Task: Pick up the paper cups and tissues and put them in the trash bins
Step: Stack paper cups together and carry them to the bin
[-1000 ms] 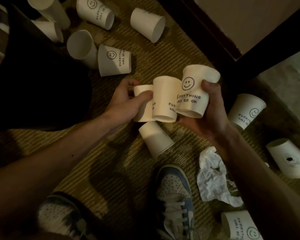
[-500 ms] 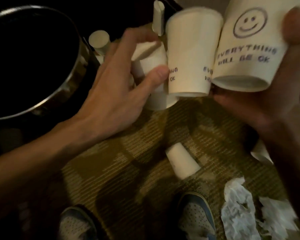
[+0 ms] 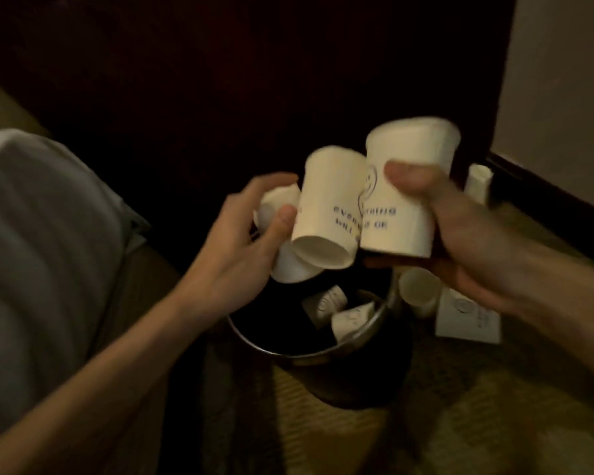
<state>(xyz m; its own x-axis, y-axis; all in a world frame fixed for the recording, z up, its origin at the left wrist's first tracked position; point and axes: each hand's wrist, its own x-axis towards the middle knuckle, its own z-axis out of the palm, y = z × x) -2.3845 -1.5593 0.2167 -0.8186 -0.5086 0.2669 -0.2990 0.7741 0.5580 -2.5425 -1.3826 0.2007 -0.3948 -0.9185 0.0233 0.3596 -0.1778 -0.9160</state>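
1. Paper cups (image 3: 330, 207) hang bunched above the trash bin (image 3: 288, 351), not yet dropped.
2. The left hand (image 3: 244, 241) grasps the small cups (image 3: 288, 269) on the bunch's left, and the right hand (image 3: 460, 241) clasps the smiley cup (image 3: 408, 200).
3. Two cups (image 3: 326, 303) already lie inside the bin.
4. A stray cup (image 3: 417, 291) sits on the floor (image 3: 460, 423) just right of the bin, and no tissues show.

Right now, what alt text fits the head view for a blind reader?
The left hand and right hand hold a cluster of paper cups over a dark metal-rimmed trash bin, where discarded cups lie. Dim room, carpeted floor.
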